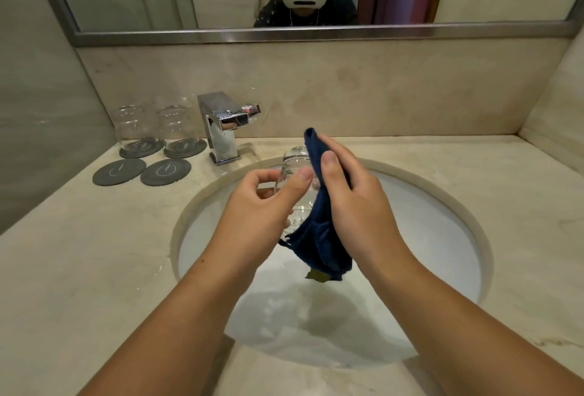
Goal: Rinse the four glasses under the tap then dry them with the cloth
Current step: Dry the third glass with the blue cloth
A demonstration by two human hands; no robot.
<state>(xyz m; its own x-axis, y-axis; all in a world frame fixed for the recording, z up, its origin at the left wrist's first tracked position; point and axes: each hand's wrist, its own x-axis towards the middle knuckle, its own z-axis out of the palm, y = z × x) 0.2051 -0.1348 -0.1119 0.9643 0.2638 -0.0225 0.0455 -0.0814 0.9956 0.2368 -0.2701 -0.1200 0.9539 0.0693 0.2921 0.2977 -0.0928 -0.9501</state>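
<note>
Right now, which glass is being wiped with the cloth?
The glass the left hand holds over the sink; the right hand presses the blue cloth against it. The other two glasses stand on grey coasters.

No words or numbers can be read. A white drop-shaped mark inside a ring is seen on two grey coasters (pixel 119 172) on the tabletop (pixel 79 253), far left of the fingers (pixel 267 176).

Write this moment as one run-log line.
step: drying | left hand: holds glass over sink | right hand: grips blue cloth against glass | left of tap: two glasses on coasters, two bare coasters
</note>
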